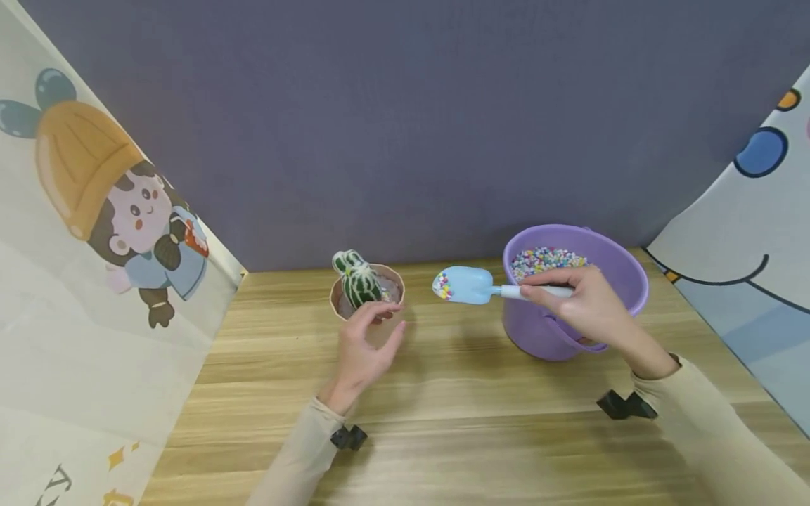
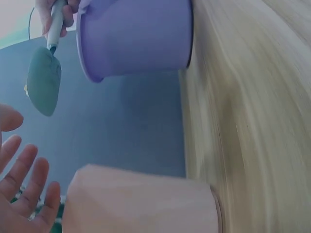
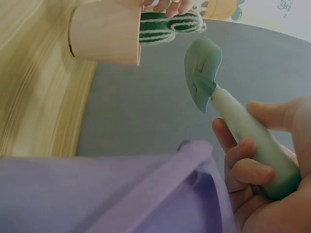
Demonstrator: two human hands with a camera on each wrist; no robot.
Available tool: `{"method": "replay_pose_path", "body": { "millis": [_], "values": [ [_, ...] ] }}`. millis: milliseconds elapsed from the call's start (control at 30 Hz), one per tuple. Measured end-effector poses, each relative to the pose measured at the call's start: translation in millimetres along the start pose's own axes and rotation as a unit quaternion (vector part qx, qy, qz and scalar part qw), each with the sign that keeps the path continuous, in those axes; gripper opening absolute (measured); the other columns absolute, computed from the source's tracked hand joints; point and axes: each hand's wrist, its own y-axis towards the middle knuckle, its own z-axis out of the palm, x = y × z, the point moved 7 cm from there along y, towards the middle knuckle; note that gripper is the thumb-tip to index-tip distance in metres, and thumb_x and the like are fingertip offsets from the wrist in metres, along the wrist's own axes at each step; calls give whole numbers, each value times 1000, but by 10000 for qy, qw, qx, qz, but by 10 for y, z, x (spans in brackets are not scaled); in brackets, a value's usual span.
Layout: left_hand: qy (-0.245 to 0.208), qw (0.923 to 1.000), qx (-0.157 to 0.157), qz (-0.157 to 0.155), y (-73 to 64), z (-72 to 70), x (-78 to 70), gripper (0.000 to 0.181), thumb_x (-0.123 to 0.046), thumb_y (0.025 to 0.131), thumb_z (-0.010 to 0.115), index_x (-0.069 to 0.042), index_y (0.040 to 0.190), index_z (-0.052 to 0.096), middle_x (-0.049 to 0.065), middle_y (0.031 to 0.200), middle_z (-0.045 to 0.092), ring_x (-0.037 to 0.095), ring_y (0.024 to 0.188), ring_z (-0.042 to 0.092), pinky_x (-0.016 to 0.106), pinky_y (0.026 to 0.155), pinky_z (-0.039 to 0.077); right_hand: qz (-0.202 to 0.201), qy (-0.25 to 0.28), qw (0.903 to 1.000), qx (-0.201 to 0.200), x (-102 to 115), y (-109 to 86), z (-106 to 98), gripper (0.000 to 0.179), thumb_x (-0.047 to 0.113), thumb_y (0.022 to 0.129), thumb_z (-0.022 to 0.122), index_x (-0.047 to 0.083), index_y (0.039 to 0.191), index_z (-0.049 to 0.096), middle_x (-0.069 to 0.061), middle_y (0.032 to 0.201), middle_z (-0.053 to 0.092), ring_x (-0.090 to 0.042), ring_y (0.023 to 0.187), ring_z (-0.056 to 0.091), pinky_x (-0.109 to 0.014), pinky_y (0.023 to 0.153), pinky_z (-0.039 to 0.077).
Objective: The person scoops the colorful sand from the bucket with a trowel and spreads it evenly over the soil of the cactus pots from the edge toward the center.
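My right hand (image 1: 591,306) grips the white handle of a light-blue hand trowel (image 1: 471,284), held level in the air left of a purple bucket (image 1: 538,334). Small coloured beads lie at the trowel's tip. More multicoloured beads (image 1: 547,260) fill part of the bucket. A striped green cactus (image 1: 362,283) stands in a pale pink pot (image 2: 141,201) with greyish filling. My left hand (image 1: 363,348) hovers at the near side of the pot, fingers spread and loosely bent with nothing held. Whether its fingertips touch the cactus is unclear.
The wooden table (image 1: 443,450) carries the pot on the left and the bucket on the right. A dark grey-blue panel (image 1: 405,140) rises behind them. Printed cartoon panels flank both sides, one with a hatted figure (image 1: 142,204).
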Motion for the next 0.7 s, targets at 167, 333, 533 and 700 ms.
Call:
{"method": "replay_pose_path", "body": {
  "millis": [167,333,533,700],
  "values": [
    [82,9997,-218,102,-23,-179,71,24,1,85,81,-2,109,76,11,104,79,31,88,73,34,80,62,-50,40,10000,41,30,27,112,17,25,95,81,13,107,86,-6,88,82,-6,63,58,-24,55,47],
    [204,9990,-370,124,-32,-334,148,21,2,86,80,-1,106,76,13,99,78,29,85,72,28,80,60,-135,51,9999,79,73,47,195,17,25,96,81,14,107,85,-5,98,83,-7,72,63,-22,63,50],
    [403,9971,-645,-39,-58,-508,273,21,3,84,81,-3,104,77,12,98,78,30,84,70,29,79,59,-265,204,9993,159,164,79,329,18,22,95,81,10,107,85,-7,96,83,-7,71,64,-21,62,50],
    [603,9950,-781,-144,-88,-593,367,24,5,81,82,-1,104,76,14,99,78,34,85,69,27,79,57,-403,201,9988,181,232,103,448,17,19,95,80,7,106,85,-8,91,82,-9,63,60,-22,58,49]
  ]
}}
